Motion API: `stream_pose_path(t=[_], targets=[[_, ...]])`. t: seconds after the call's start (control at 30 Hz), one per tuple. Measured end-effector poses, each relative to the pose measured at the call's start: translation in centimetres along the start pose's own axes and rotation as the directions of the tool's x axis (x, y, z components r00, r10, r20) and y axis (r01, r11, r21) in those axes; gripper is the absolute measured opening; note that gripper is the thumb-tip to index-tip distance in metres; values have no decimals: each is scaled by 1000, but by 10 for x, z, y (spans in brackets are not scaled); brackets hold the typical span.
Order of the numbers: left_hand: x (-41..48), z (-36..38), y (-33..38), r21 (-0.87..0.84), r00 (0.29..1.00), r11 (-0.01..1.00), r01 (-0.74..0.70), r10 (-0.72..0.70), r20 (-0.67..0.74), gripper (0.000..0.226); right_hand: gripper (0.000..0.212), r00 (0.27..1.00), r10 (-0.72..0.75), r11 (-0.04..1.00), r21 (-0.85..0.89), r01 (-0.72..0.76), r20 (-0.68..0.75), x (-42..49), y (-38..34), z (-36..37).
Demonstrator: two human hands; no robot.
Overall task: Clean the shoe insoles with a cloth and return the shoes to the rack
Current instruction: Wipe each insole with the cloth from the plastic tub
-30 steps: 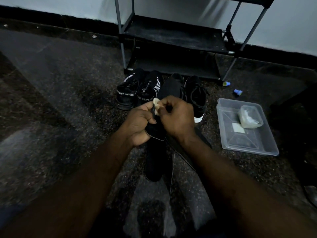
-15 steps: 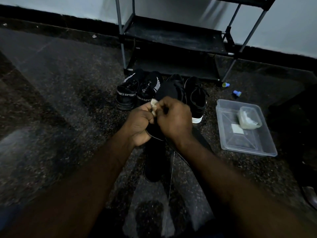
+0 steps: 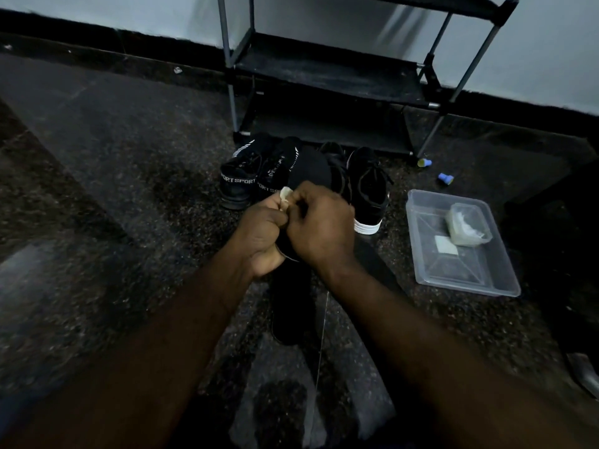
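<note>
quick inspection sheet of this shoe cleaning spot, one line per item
surface: dark speckled floor, glossy in patches
job's things: black insole and pale cloth in the hands; spare insole flat on the floor; two pairs of black shoes on the floor in front of the shoe rack, none on the shelves in view
clutter: clear tray holding a small tub; two blue caps near a rack leg
hands: left hand grips the insole; right hand pinches the cloth
cables: nothing seen for sure; a thin line below the hands may be a floor seam
surroundings: pale wall with dark skirting
</note>
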State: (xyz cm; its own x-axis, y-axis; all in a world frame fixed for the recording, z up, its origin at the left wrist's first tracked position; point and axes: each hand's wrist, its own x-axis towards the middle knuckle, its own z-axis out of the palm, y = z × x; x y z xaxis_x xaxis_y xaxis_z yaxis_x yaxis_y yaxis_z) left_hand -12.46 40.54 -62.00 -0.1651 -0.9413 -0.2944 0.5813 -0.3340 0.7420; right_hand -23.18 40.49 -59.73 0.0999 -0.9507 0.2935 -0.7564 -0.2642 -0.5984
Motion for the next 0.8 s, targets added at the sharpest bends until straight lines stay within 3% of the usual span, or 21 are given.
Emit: stream_pose_path(t=[0.1, 0.17, 0.23, 0.43, 0.53, 0.63, 0.7, 0.8], targets=[[-3, 2, -2, 32, 1000, 999, -3, 2, 10, 69, 8, 994, 78, 994, -70, -84, -76, 11, 6, -4], [-4, 5, -4, 45, 1000, 999, -9, 8, 27, 81, 5, 981, 171, 985, -20, -173, -94, 23, 13, -8], [-3, 7, -3, 11, 999, 1000, -23, 23, 25, 85, 5, 982, 176, 984, 43, -173, -70, 26, 12, -9], [-1, 4, -3, 12, 1000, 1000, -10, 10, 16, 52, 7, 1000, 1, 1000, 11, -1, -24, 1, 4, 0], [-3, 4, -4, 43, 999, 999, -21, 19, 51, 72, 7, 992, 100, 994, -33, -103, -82, 12, 8, -3], [-2, 6, -2, 47, 995, 998, -40, 36, 94, 86, 8, 980, 175, 984, 31, -173, -90, 23, 9, -5], [-2, 5, 2, 21, 996, 999, -48, 46, 76, 84, 6, 987, 149, 987, 65, -145, -63, 19, 7, -2], [-1, 4, 0, 10, 998, 999, -40, 40, 44, 62, 5, 995, 95, 992, 80, -94, -17, 6, 3, 3]])
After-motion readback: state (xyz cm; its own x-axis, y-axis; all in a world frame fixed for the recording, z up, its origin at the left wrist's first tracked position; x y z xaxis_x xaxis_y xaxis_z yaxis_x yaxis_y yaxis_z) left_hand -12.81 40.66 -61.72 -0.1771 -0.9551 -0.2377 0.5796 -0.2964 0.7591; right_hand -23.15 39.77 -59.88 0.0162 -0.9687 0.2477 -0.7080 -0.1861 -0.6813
